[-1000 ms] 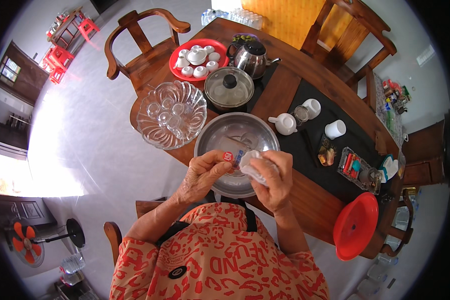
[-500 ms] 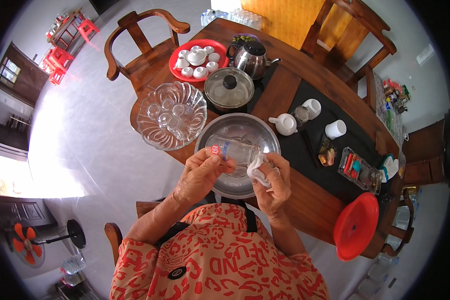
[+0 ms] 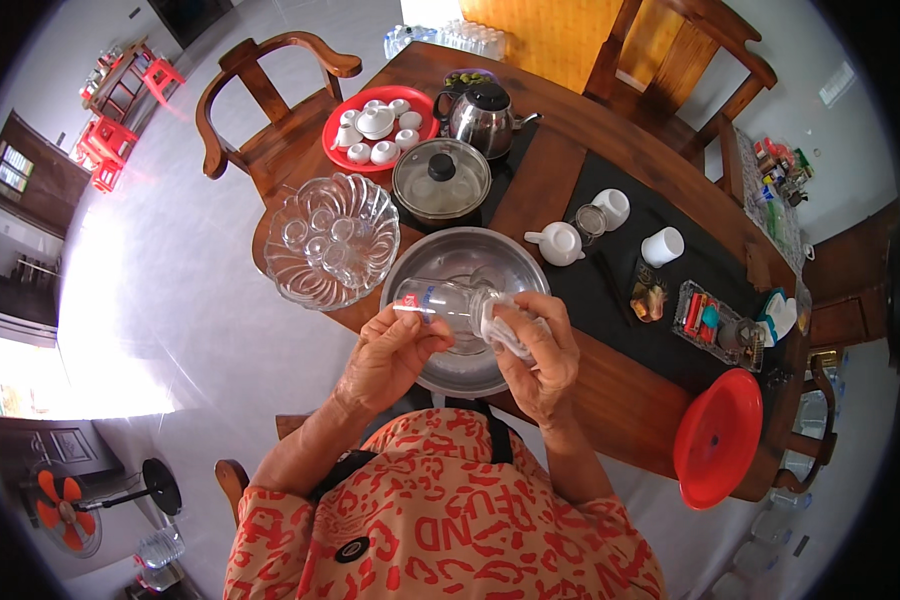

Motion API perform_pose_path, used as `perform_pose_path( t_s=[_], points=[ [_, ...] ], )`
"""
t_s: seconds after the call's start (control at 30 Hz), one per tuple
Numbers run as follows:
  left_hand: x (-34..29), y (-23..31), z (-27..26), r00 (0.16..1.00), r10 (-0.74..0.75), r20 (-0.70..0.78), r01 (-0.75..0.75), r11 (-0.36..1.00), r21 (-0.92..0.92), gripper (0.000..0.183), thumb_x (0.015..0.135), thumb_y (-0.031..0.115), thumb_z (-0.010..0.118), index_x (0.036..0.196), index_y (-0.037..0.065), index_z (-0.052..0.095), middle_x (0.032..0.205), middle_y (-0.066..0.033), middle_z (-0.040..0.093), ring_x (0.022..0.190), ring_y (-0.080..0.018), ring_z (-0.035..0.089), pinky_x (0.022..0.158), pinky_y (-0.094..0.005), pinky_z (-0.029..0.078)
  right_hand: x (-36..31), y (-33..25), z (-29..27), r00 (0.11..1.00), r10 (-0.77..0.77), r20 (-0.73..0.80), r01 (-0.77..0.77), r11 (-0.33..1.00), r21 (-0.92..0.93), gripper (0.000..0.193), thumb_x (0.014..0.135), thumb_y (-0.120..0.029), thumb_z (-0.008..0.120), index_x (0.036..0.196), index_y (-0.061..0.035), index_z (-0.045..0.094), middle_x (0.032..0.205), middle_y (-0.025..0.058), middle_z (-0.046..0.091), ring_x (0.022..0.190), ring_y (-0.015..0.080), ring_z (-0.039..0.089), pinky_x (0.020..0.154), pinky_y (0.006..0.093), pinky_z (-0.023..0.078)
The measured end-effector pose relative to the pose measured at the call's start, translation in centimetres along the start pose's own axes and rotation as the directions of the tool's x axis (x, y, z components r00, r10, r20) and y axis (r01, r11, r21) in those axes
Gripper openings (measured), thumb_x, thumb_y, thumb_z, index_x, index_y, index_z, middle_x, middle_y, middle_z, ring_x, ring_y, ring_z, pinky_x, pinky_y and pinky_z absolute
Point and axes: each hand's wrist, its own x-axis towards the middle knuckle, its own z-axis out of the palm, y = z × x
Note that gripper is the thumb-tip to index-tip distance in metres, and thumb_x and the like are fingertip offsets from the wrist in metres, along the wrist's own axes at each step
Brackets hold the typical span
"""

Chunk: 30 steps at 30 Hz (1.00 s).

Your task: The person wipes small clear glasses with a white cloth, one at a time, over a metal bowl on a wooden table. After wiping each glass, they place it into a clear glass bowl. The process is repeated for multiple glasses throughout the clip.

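Note:
A clear drinking glass (image 3: 442,303) with red and blue print lies sideways between my hands, above a metal basin (image 3: 520,262). My left hand (image 3: 388,352) is closed on one end of it, thumb and fingers pinching. In my right hand (image 3: 542,357) a white cloth (image 3: 511,328) is bunched and pressed against the other end of the glass. Other glassware shows inside the basin, partly hidden by the glass and my hands.
Left of the basin stands a scalloped glass bowl (image 3: 288,262) holding several small glasses. Behind are a lidded pot (image 3: 440,182), a steel kettle (image 3: 482,125) and a red tray (image 3: 336,140) of white cups. Rightward sit a white teapot (image 3: 560,244), a white mug (image 3: 662,247) and a red basin (image 3: 720,440).
The glass has turned a little in my hands, and my right hand with the cloth now covers more of its end. The whole view has shifted slightly.

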Motion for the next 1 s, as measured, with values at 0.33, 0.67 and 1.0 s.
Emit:
perform_pose_path(
  t_s=[0.33,0.67,1.0],
  points=[
    [0.3,-0.2,0.8,0.999,0.023,-0.025,-0.021,0.998,0.062,0.016,0.096,0.016,0.052,0.101,0.003,0.060,0.099,-0.0138,0.066,0.093,-0.0215,0.063,0.086,-0.0334,0.051,0.0,-1.4,0.4,0.998,-0.050,-0.028,0.049,0.999,-0.021,0.044,0.063,0.008,0.071,0.105,-0.0035,0.064,0.112,0.0141,0.054,0.095,0.0270,0.058,0.080,0.0340,0.050],
    [-0.1,-0.3,1.9,0.995,0.103,0.010,-0.100,0.933,0.347,0.015,0.095,0.014,0.055,0.102,0.003,0.061,0.100,-0.0120,0.067,0.092,-0.0144,0.062,0.086,-0.0299,0.049,-0.5,0.1,1.4,0.975,0.189,-0.117,-0.162,0.965,0.208,0.036,0.075,0.002,0.068,0.109,-0.0009,0.057,0.112,0.0156,0.057,0.098,0.0216,0.060,0.080,0.0321,0.050],
    [-0.2,-0.3,2.1,0.992,0.128,-0.019,-0.100,0.855,0.509,0.017,0.094,0.015,0.055,0.104,0.001,0.060,0.100,-0.0107,0.067,0.092,-0.0153,0.061,0.086,-0.0312,0.048,-0.7,0.6,-0.1,0.938,0.345,0.016,-0.310,0.820,0.481,0.027,0.080,-0.001,0.066,0.106,-0.0023,0.059,0.115,0.0129,0.055,0.104,0.0192,0.057,0.087,0.0295,0.046]
  ],
)
